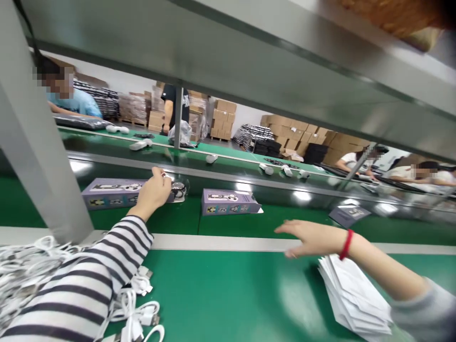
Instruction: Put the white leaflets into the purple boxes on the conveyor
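Observation:
My left hand (153,192), in a black-and-white striped sleeve, is over the right end of a purple printed box (112,192) on the green belt. Its fingers are curled together, and what they pinch is hidden. Just right of them, a dark, shiny thing in clear plastic (179,191) shows at the box's end. My right hand (313,236), with a red band at the wrist, hovers open over the belt's near edge, fingers stretched leftward and holding nothing. Below its wrist lies a stack of folded white papers (356,297). A second purple box (230,203) lies between my hands, its right-end flap open.
Bundled white cables (32,270) pile up at the lower left. A grey post (42,123) stands left, under an overhead shelf (213,52). Another box (349,214) lies farther right. White handheld devices (266,168) sit on the far line, where several people work.

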The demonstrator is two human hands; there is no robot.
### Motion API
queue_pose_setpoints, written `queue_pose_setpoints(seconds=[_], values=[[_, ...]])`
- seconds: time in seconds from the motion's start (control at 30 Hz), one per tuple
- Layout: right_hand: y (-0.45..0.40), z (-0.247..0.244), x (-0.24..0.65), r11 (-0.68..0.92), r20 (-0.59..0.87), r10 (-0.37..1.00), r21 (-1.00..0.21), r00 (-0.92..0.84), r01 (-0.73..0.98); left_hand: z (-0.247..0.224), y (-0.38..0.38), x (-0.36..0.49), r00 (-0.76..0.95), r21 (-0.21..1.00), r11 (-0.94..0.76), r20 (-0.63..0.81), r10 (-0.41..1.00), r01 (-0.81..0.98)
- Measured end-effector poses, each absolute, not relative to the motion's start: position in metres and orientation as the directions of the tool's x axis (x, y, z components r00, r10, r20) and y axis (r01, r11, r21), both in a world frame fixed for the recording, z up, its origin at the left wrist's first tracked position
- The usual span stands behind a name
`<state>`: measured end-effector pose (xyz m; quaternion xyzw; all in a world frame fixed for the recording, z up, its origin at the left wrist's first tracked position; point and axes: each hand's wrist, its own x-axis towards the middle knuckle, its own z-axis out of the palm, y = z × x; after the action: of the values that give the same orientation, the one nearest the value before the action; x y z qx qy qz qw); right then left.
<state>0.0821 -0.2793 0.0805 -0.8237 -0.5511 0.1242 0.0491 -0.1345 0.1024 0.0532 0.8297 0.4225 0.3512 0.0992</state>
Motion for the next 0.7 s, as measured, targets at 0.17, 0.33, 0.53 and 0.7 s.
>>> queue_pose_setpoints(seconds=[0.17,0.33,0.53,0.7], values=[[-0.371,0.056,0.119,-0.716,-0.339,0.693,-0.228,0.636,0.659,0.039,0.101,-0.124,0.547,0.240,-0.772,0.585,0.599,0.588],[-0.398,0.061,0.128,-0.688,-0.399,0.721,-0.306,0.567,0.658,0.029,0.103,-0.119,0.592,0.066,-0.852,0.691,0.415,0.520],[-0.417,0.061,0.137,-0.754,-0.468,0.634,-0.195,0.615,0.628,0.023,0.102,-0.114,0.636,-0.048,-0.904,0.727,0.259,0.424],[-0.432,0.050,0.138,-0.709,-0.310,0.699,-0.183,0.645,0.681,0.018,0.094,-0.104,0.671,-0.044,-0.933,0.707,0.224,0.357]])
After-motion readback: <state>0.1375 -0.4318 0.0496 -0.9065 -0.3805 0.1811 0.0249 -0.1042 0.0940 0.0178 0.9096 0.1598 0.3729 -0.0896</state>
